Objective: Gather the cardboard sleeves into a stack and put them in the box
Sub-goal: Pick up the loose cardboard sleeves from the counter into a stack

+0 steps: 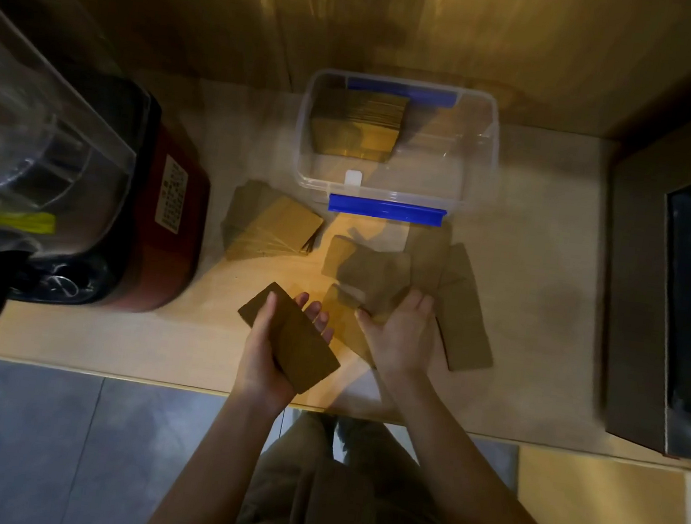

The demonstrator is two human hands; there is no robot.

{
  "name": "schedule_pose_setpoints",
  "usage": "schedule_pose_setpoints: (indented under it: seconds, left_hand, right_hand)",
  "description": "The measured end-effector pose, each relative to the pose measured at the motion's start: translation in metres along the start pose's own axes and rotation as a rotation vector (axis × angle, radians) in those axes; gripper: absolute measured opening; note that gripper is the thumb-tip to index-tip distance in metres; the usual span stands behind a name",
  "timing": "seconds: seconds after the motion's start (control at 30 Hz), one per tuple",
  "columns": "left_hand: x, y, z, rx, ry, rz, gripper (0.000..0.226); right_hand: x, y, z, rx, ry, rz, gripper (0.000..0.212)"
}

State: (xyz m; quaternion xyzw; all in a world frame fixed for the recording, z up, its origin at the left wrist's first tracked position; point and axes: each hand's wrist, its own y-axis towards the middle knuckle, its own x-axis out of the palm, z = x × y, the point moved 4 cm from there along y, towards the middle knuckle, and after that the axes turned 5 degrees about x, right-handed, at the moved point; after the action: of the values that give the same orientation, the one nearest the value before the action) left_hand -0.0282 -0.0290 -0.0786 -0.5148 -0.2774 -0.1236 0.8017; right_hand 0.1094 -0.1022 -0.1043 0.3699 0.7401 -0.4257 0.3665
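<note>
My left hand (269,350) grips a small stack of brown cardboard sleeves (294,342) above the counter's front edge. My right hand (402,334) lies flat, fingers spread, on loose sleeves (369,267) scattered in the middle of the counter; one long sleeve (465,320) sticks out to its right. A fanned pile of sleeves (271,229) rests further left. Behind them stands a clear plastic box (475,164) with blue clips, open, holding a stack of sleeves (356,126) in its left half.
A blender with a red base (167,213) and clear cover (27,114) fills the left of the counter. A dark metal appliance (690,278) stands at the right. The counter's front edge (104,371) runs below my hands, tiled floor beneath.
</note>
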Motion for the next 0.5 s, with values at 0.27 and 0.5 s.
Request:
schedule_pose_setpoints:
  seconds: [0.27, 0.5]
  left_hand:
    - [-0.010, -0.003, -0.001, -0.024, -0.003, 0.013, 0.046]
    - [-0.012, -0.004, 0.001, -0.018, -0.010, -0.022, 0.047]
  right_hand:
    - [-0.024, -0.007, -0.005, -0.303, -0.071, -0.018, 0.066]
    - [-0.007, -0.023, 0.001, -0.478, -0.228, -0.182, 0.070]
